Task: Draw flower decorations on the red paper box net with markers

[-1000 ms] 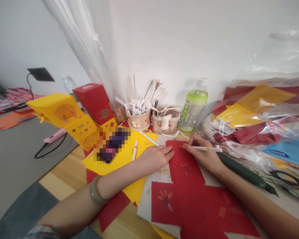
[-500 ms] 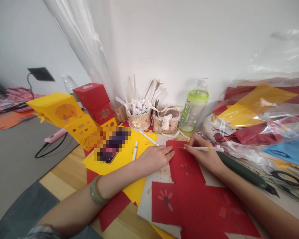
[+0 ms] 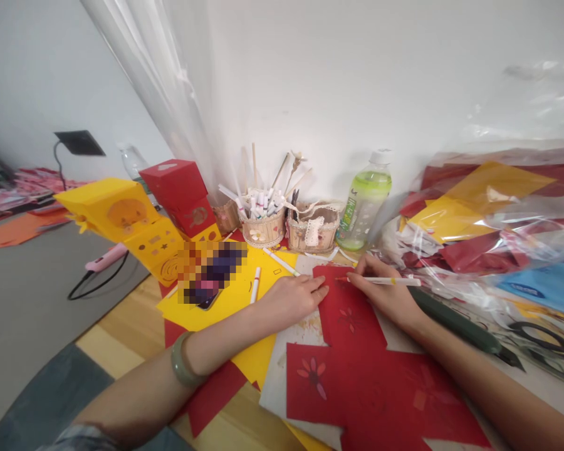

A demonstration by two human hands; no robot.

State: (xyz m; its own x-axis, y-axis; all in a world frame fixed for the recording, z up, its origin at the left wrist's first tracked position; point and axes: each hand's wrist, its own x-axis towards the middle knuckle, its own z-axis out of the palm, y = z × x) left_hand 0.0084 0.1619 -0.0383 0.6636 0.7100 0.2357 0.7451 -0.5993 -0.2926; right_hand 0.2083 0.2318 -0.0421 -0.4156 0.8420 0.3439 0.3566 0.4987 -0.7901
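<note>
A cross-shaped sheet of red card [image 3: 357, 376] lies on a pale board, with flowers drawn on some of its panels. My right hand [image 3: 380, 288] is closed round a white marker pen [image 3: 397, 281], its tip against the upper panel of the card. Fingers outstretched, my left hand [image 3: 296, 302] rests on the left edge of that same panel. Left of this hand, another white marker [image 3: 255, 285] lies on a yellow sheet [image 3: 237, 313], and one more marker [image 3: 280, 261] lies just behind the hand.
Behind stand a basket of markers [image 3: 263, 229], a second basket [image 3: 326, 237] and a green drink bottle [image 3: 364, 207]. Yellow [image 3: 136, 216] and red [image 3: 176, 194] paper boxes stand left, near a phone [image 3: 210, 300]. Plastic-wrapped papers [image 3: 484, 207], a dark green pen-shaped tool [image 3: 460, 322] and scissors [image 3: 545, 338] lie right.
</note>
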